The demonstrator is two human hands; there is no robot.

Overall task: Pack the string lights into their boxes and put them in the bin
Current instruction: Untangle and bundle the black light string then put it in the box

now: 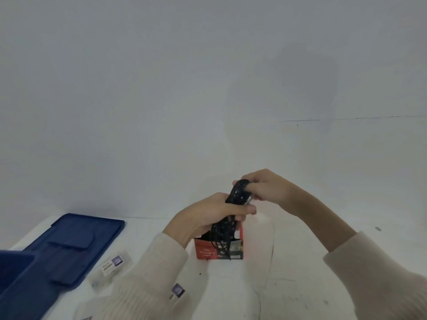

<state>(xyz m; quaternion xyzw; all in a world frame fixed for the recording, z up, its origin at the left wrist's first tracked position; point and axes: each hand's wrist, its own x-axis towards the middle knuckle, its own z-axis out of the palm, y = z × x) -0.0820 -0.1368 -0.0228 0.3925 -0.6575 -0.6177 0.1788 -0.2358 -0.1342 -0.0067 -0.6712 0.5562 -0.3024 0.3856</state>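
A dark bundle of string lights [238, 194] hangs upright over a red box [205, 250] that stands open on the white table. My left hand [208, 215] grips the bundle round its middle, just above the box mouth. My right hand [265, 185] pinches the bundle's top end. Loose black strands [223, 236] dangle from the bundle into and over the front of the box. The box's inside is hidden by the wires and my left hand.
A dark blue bin lid [76, 241] lies flat at the left, and a blue bin corner [13, 262] shows at the left edge. Clear packets with small labels [113, 265] lie near my left sleeve. A plain white wall rises behind the table [300, 262].
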